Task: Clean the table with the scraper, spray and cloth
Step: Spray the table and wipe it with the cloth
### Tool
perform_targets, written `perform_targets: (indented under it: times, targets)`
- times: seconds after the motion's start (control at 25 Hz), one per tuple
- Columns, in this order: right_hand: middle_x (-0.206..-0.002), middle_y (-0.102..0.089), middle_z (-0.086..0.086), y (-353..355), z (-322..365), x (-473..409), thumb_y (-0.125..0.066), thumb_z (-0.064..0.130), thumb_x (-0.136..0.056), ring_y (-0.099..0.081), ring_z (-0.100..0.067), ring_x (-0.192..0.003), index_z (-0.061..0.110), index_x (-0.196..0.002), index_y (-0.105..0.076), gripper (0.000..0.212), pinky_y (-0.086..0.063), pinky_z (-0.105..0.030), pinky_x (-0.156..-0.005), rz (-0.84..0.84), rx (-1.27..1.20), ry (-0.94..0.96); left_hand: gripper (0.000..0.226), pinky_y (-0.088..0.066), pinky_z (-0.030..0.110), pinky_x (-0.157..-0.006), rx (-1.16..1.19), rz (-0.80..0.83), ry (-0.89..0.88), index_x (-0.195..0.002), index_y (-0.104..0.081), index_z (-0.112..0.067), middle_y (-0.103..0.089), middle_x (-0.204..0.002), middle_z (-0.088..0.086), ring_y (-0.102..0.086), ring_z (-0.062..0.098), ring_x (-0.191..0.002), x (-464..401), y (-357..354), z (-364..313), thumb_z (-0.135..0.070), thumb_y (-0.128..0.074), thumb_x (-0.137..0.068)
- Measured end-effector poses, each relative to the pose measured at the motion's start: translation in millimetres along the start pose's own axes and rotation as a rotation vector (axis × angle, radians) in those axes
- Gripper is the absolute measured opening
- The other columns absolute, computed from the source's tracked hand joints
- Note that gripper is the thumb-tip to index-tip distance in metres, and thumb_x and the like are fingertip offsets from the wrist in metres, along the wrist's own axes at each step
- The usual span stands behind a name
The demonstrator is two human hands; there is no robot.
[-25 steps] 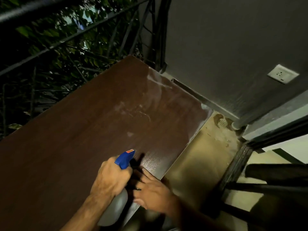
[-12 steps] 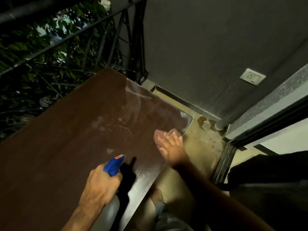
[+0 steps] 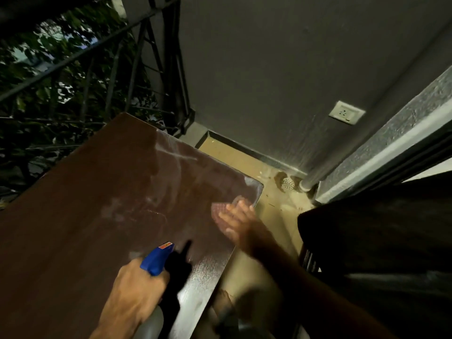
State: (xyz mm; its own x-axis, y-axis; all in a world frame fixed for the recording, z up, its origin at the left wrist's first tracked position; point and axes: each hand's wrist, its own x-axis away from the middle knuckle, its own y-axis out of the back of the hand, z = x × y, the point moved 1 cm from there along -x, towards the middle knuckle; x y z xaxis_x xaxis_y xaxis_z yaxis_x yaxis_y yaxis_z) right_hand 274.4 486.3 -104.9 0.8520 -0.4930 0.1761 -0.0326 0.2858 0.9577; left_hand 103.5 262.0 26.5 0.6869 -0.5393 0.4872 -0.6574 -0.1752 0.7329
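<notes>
A dark brown wooden table (image 3: 80, 216) runs from the lower left to a far right corner, with pale smears and streaks across its middle and far end. My left hand (image 3: 137, 287) grips a spray bottle (image 3: 156, 261) with a blue trigger head and a grey body, held over the table's near edge. My right hand (image 3: 238, 220) lies flat with straight fingers on a reddish cloth (image 3: 220, 211), pressing it on the table near the right corner. No scraper shows in this view.
A dark metal railing (image 3: 146, 59) with foliage behind it borders the table's far side. A grey wall carries a white socket (image 3: 346, 115). Below the table's right edge is a tan floor with a drain (image 3: 288, 183). A dark chair (image 3: 379, 253) stands at the right.
My right hand left the table's near edge by the bottle and reached out to the far right corner, where it now presses the cloth. The left hand kept holding the spray bottle.
</notes>
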Motion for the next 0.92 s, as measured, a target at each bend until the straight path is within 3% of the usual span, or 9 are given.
perform_targets:
  times: [0.08, 0.2, 0.28, 0.36, 0.56, 0.68, 0.76, 0.84, 0.92]
  targets:
    - [-0.163, -0.023, 0.000, 19.9, -36.2, -27.8, -0.028, 0.048, -0.101, -0.008, -0.029, -0.151, 0.030, -0.154, -0.030, 0.056, 0.009, -0.041, -0.118, -0.004, -0.103, -0.220, 0.020, -0.045, 0.034, -0.053, -0.054, -0.003, 0.002, -0.084, -0.066, -0.010, -0.062, -0.068, 0.007, -0.059, 0.024, -0.060, -8.4, -3.9, -4.6, -0.028, -0.060, -0.076]
    - [-0.162, -0.026, -0.002, 31.0, -50.7, -45.8, -0.011, 0.056, -0.091, -0.011, -0.033, -0.151, 0.028, -0.154, -0.032, 0.071, 0.008, -0.041, -0.118, -0.036, -0.153, -0.304, 0.019, -0.050, 0.036, -0.060, -0.041, -0.050, 0.049, -0.089, -0.066, -0.009, -0.063, -0.072, 0.008, -0.058, 0.027, -0.064, -18.1, -10.8, -15.6, -0.025, -0.064, -0.078]
    - [-0.153, -0.044, -0.006, 21.5, -30.3, -35.0, -0.025, 0.051, -0.092, -0.032, -0.040, -0.143, 0.026, -0.147, -0.046, 0.063, -0.008, -0.051, -0.117, -0.046, -0.098, -0.209, 0.009, -0.050, 0.041, -0.066, 0.000, -0.105, 0.087, -0.082, -0.065, -0.011, -0.056, -0.071, 0.009, -0.050, 0.029, -0.065, -19.6, -11.8, -28.4, -0.020, -0.065, -0.079]
    - [-0.143, -0.055, 0.000, 6.5, 4.0, -6.7, -0.040, 0.049, -0.091, -0.044, -0.038, -0.136, 0.031, -0.139, -0.054, 0.053, -0.020, -0.051, -0.117, -0.043, -0.095, -0.049, 0.006, -0.050, 0.044, -0.068, 0.017, -0.089, 0.081, -0.076, -0.062, -0.015, -0.050, -0.065, 0.004, -0.046, 0.028, -0.066, -22.5, -10.2, -35.7, -0.017, -0.065, -0.079]
    - [-0.152, -0.045, 0.009, -16.0, 33.5, 24.7, -0.043, 0.052, -0.095, -0.033, -0.026, -0.145, 0.040, -0.143, -0.044, 0.049, -0.014, -0.046, -0.119, 0.050, -0.081, 0.206, 0.024, -0.041, 0.039, -0.052, 0.076, -0.043, 0.004, -0.058, -0.051, -0.010, -0.056, -0.055, 0.011, -0.049, 0.030, -0.054, -29.2, -0.9, -39.4, -0.006, -0.066, -0.076]
    - [-0.154, -0.042, 0.001, -5.7, -10.7, -24.7, -0.036, 0.049, -0.097, -0.031, -0.033, -0.145, 0.032, -0.146, -0.039, 0.052, -0.009, -0.051, -0.120, 0.035, -0.017, 0.069, 0.022, -0.041, 0.039, -0.052, 0.068, -0.046, 0.012, -0.057, -0.051, -0.007, -0.060, -0.056, 0.013, -0.056, 0.035, -0.058, -33.9, 2.7, -40.1, -0.010, -0.066, -0.073]
    - [-0.161, -0.028, -0.001, 16.4, -43.8, -65.6, -0.028, 0.046, -0.102, -0.014, -0.033, -0.150, 0.030, -0.151, -0.033, 0.052, -0.006, -0.056, -0.120, 0.031, 0.009, -0.093, 0.018, -0.043, 0.040, -0.053, 0.058, -0.055, 0.049, -0.061, -0.056, -0.004, -0.063, -0.059, 0.014, -0.061, 0.034, -0.061, -32.8, 5.3, -37.7, -0.015, -0.064, -0.073]
    - [-0.165, -0.012, 0.003, 34.9, -55.9, -92.6, -0.023, 0.046, -0.105, 0.002, -0.028, -0.152, 0.033, -0.156, -0.020, 0.054, 0.009, -0.046, -0.121, 0.058, -0.094, -0.262, 0.018, -0.040, 0.038, -0.051, 0.081, -0.080, 0.076, -0.062, -0.055, -0.005, -0.062, -0.058, 0.012, -0.058, 0.032, -0.057, -30.4, 8.7, -32.7, -0.015, -0.063, -0.074]
    - [-0.166, -0.009, 0.003, 36.9, -44.6, -104.8, -0.022, 0.047, -0.104, 0.003, -0.028, -0.152, 0.033, -0.157, -0.016, 0.055, 0.011, -0.044, -0.119, 0.040, -0.130, -0.295, 0.021, -0.038, 0.037, -0.050, 0.127, -0.115, 0.113, -0.060, -0.051, -0.009, -0.058, -0.056, 0.010, -0.052, 0.029, -0.053, -27.5, 13.5, -27.5, -0.012, -0.063, -0.077]
